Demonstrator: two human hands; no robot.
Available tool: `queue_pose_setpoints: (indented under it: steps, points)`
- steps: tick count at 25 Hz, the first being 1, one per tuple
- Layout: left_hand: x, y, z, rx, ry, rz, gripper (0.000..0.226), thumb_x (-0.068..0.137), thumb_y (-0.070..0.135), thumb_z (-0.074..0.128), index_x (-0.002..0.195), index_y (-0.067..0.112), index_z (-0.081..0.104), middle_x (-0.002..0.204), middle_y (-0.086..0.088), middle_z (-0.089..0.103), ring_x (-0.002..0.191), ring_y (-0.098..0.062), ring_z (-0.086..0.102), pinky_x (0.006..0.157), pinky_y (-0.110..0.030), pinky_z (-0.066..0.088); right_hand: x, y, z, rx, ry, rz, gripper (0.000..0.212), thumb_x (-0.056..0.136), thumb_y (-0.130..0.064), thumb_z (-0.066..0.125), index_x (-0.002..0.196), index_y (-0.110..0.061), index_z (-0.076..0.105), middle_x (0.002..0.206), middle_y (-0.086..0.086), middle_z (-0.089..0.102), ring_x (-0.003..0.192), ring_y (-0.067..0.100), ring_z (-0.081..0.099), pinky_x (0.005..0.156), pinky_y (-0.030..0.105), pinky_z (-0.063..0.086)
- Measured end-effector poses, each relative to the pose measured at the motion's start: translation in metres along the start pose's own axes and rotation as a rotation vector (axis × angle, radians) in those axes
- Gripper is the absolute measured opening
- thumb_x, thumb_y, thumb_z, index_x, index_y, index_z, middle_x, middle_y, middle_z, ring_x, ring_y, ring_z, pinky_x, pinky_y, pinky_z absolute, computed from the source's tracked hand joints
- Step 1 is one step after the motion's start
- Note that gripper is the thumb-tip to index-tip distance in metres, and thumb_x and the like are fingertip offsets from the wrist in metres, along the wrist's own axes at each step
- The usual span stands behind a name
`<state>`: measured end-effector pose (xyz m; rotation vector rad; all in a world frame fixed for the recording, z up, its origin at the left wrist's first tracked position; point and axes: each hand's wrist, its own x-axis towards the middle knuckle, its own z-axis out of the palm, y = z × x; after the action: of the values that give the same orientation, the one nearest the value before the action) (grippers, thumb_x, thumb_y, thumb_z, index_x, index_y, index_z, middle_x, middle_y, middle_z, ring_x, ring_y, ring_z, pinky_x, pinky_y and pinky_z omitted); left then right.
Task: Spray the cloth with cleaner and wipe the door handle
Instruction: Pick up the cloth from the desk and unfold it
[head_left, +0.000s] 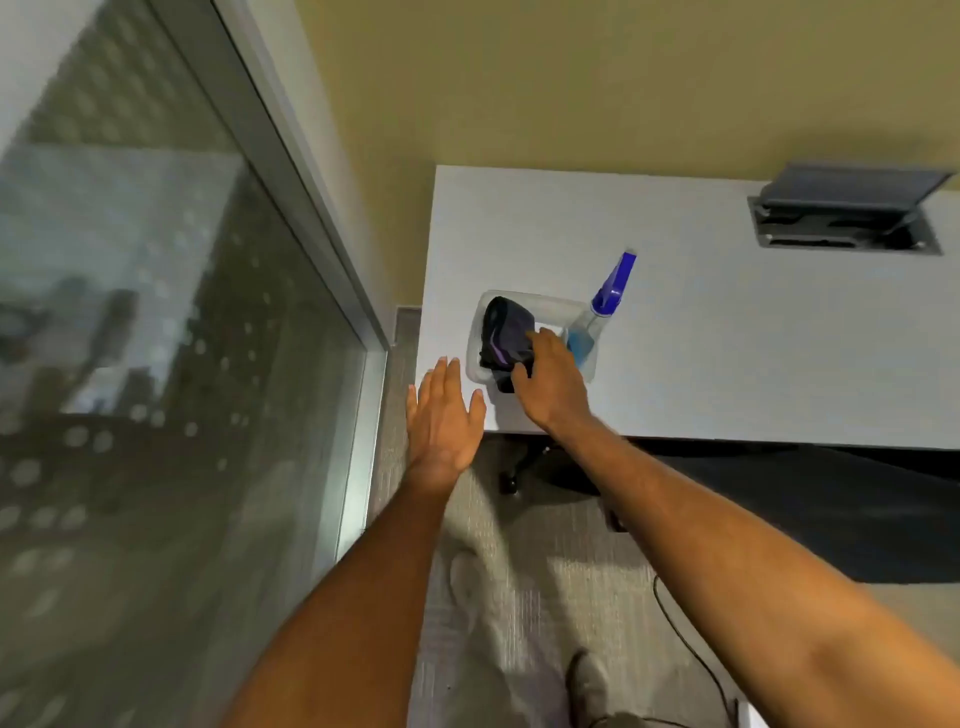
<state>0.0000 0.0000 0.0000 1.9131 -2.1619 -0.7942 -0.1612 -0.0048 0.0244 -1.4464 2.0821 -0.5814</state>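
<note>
A dark cloth (505, 332) with a purple stripe lies bunched in a clear plastic bin (561, 306) at the near left corner of a white desk (727, 353). A spray bottle (602, 306) with blue liquid and a purple trigger head stands in the bin's right side. My right hand (553, 382) reaches over the bin, its fingers closing on the near edge of the cloth. My left hand (444, 415) hovers flat with fingers spread, just off the desk's left corner, holding nothing. No door handle is in view.
A glass wall with a metal frame (306, 218) runs along the left. An open cable box (841, 218) is set into the desk at the far right. A dark chair (779, 499) sits under the desk. A cable (691, 649) lies on the carpet by my shoes.
</note>
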Motion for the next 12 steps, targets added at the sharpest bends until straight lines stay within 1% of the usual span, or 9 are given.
queue_pose_setpoints:
  steps: [3, 5, 7, 9, 11, 12]
  points:
    - [0.034, -0.001, 0.012, -0.055, -0.064, 0.016, 0.062, 0.113, 0.041, 0.040, 0.167, 0.016, 0.022, 0.174, -0.005, 0.021, 0.161, -0.023, 0.018, 0.133, -0.045, 0.008, 0.024, 0.005, 0.006, -0.160, -0.036, -0.036, 0.044, 0.104, -0.025, 0.056, 0.145, -0.008, 0.053, 0.144, 0.014, 0.059, 0.129, 0.033, 0.056, 0.108, 0.041, 0.046]
    - [0.053, -0.001, 0.021, -0.084, -0.070, 0.036, 0.060, 0.112, 0.038, 0.045, 0.164, 0.013, 0.029, 0.172, -0.008, 0.028, 0.160, -0.025, 0.024, 0.132, -0.045, 0.012, 0.037, 0.010, 0.009, -0.239, -0.131, -0.038, 0.041, 0.106, -0.031, 0.052, 0.142, -0.011, 0.056, 0.141, 0.014, 0.061, 0.125, 0.032, 0.058, 0.103, 0.042, 0.048]
    - [0.060, -0.003, 0.028, -0.115, 0.000, 0.107, 0.054, 0.109, 0.027, 0.055, 0.157, 0.005, 0.044, 0.164, -0.015, 0.042, 0.154, -0.031, 0.037, 0.129, -0.051, 0.022, 0.043, 0.015, 0.013, -0.272, -0.207, -0.030, 0.039, 0.106, -0.038, 0.050, 0.136, -0.015, 0.060, 0.136, 0.012, 0.065, 0.118, 0.031, 0.061, 0.096, 0.041, 0.051]
    - [0.063, -0.008, 0.034, -0.143, 0.077, 0.180, 0.046, 0.104, 0.017, 0.064, 0.144, -0.003, 0.058, 0.151, -0.023, 0.056, 0.142, -0.039, 0.052, 0.121, -0.057, 0.036, 0.048, 0.016, 0.014, -0.263, -0.237, -0.021, 0.040, 0.105, -0.045, 0.052, 0.131, -0.017, 0.064, 0.127, 0.009, 0.069, 0.112, 0.029, 0.064, 0.088, 0.037, 0.051]
    - [0.065, -0.010, 0.034, -0.157, 0.095, 0.205, 0.040, 0.101, 0.012, 0.068, 0.136, -0.007, 0.064, 0.142, -0.027, 0.062, 0.130, -0.044, 0.062, 0.112, -0.056, 0.045, 0.049, 0.017, 0.013, -0.239, -0.248, -0.017, 0.041, 0.100, -0.052, 0.055, 0.123, -0.019, 0.067, 0.117, 0.006, 0.071, 0.104, 0.026, 0.065, 0.078, 0.032, 0.046]
    - [0.067, -0.009, 0.033, -0.163, 0.100, 0.219, 0.038, 0.100, 0.010, 0.068, 0.133, -0.007, 0.065, 0.139, -0.028, 0.064, 0.125, -0.045, 0.064, 0.107, -0.056, 0.048, 0.049, 0.017, 0.012, -0.225, -0.266, -0.018, 0.041, 0.098, -0.053, 0.058, 0.119, -0.020, 0.068, 0.113, 0.005, 0.071, 0.101, 0.025, 0.065, 0.077, 0.030, 0.043]
